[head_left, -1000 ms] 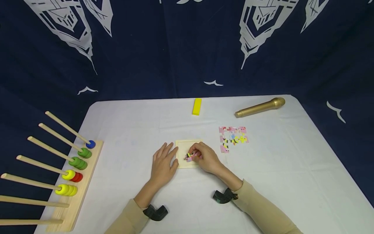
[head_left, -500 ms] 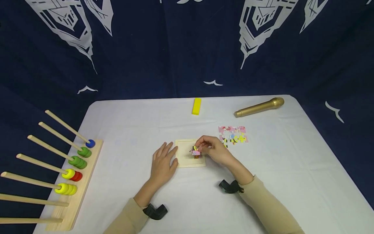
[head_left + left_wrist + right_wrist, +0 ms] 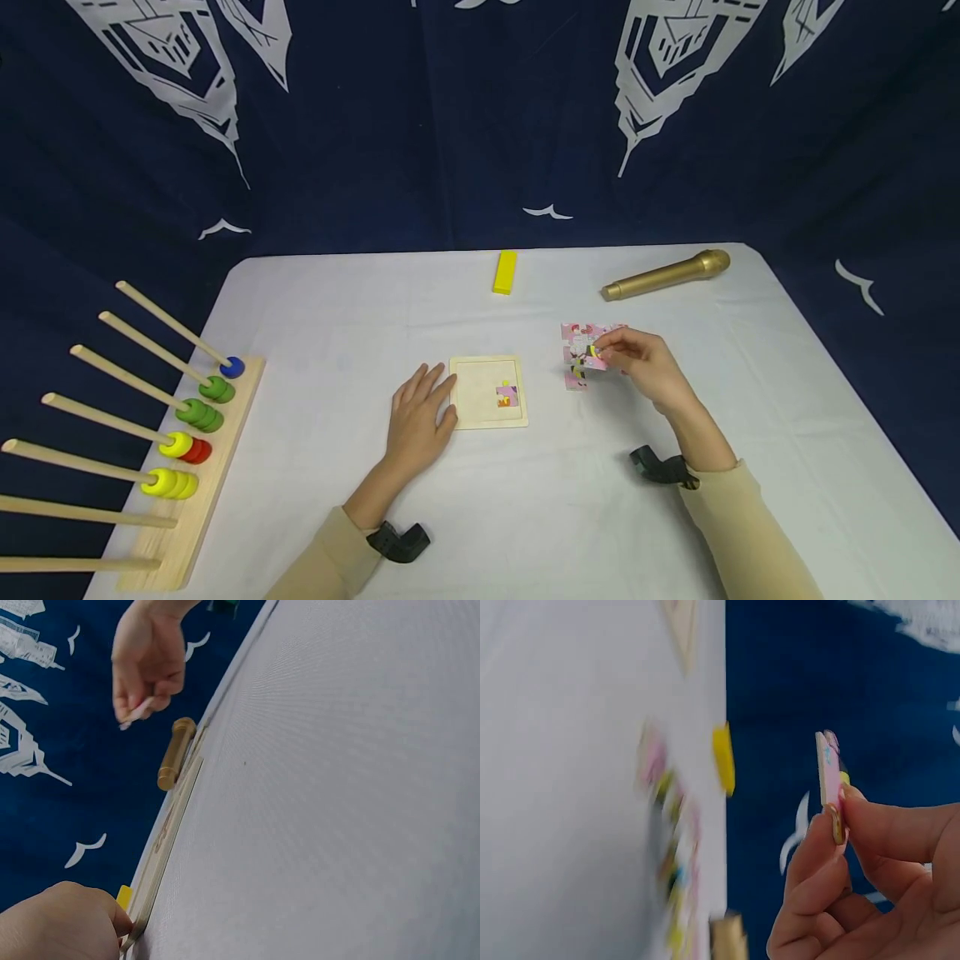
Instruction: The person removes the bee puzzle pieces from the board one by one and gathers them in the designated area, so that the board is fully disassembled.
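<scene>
Between thumb and fingertips my right hand (image 3: 647, 367) pinches a pink jigsaw puzzle piece (image 3: 830, 776). In the head view it is held over a group of puzzle pieces (image 3: 576, 335) and hides part of them. My left hand (image 3: 417, 423) lies with extended fingers at the left side of a square wooden puzzle tray (image 3: 471, 400), touching its edge. Low and right of the tray's middle lies one pink and yellow piece (image 3: 507, 397). The left wrist view shows the tray edge-on beside the left hand's fingers.
At the back of the white-covered table stand a yellow block (image 3: 505, 272) and a gold microphone (image 3: 666, 276). A wooden peg abacus (image 3: 217, 467) with coloured beads fills the left side, its long rods pointing left. A dark blue cloth (image 3: 450, 125) hangs behind.
My right hand has lifted the puzzle piece off the tray and carried it right, over the other pieces. One piece now shows uncovered in the tray. The left hand has stayed put.
</scene>
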### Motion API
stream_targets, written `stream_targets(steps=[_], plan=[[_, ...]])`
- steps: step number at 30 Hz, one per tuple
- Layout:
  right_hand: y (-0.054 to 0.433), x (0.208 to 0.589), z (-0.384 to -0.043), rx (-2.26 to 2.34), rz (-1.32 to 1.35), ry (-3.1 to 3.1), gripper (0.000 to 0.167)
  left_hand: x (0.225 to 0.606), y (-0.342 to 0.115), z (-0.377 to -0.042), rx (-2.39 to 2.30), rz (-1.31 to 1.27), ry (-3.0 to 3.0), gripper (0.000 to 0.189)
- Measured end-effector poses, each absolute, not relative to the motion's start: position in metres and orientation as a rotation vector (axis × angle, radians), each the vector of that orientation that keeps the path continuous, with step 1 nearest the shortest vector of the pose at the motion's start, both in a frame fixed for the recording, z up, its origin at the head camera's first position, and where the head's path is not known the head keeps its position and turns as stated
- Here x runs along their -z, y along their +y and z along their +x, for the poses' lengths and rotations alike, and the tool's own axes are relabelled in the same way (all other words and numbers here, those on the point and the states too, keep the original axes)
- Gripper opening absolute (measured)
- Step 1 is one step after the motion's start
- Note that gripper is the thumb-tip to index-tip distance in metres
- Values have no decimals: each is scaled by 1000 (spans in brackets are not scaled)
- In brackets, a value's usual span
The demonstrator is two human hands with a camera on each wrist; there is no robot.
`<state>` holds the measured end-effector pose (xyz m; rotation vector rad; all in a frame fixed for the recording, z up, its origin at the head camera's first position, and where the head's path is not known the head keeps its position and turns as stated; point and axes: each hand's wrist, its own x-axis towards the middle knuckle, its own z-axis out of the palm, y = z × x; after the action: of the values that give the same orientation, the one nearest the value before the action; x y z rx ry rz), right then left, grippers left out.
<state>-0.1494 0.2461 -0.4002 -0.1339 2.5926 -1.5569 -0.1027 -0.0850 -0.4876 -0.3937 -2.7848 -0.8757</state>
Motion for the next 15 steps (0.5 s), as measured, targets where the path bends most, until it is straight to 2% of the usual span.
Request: stream_targets(steps=[7, 15], plan=[[276, 419, -147, 1427, -29, 2626, 22, 486, -85, -102, 886, -392, -2782, 44], [274, 435, -149, 1319, -35, 2681, 17, 485, -85, -102, 884, -392, -2784, 43]])
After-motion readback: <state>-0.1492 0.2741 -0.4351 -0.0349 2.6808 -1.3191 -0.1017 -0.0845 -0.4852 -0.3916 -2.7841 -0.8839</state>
